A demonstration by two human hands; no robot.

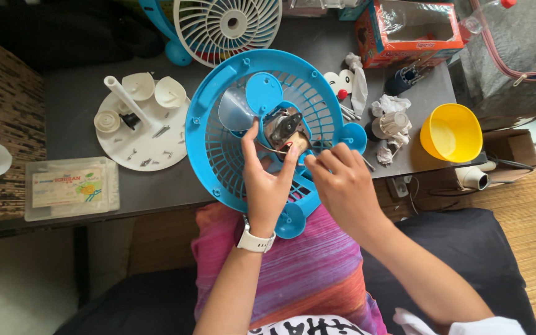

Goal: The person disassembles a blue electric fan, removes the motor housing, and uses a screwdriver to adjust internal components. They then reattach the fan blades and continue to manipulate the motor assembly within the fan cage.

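The blue fan guard [237, 118] is sitting at the centre of the view, tilted up from the front edge of the dark surface [82, 105] toward the person's lap. A small motor [283, 127] is showing at its hub.

The left hand [267, 183] is propping the guard from 6 o'clock, its thumb and fingers spread wide against the blue ribs, with 1 fingertip touching just below the motor. A white watch [254, 242] is circling that wrist.

The right hand [342, 186] is coming in from 4 o'clock, its grip pressed together in a pinch beside the motor; what it is pinching is too small to tell, though thin wires are running across the hub there.

At 9 o'clock from the guard, a white round plate [150, 146] is carrying loose screws and white plastic parts. At 12 o'clock, a white fan grille [227, 25] is leaning on a blue stand. At 3 o'clock, a yellow bowl [451, 131] is resting near the surface's right edge, with an orange box [407, 34] beyond it at 1 o'clock. At 8 o'clock, a clear flat case [71, 188] is lying on the surface.
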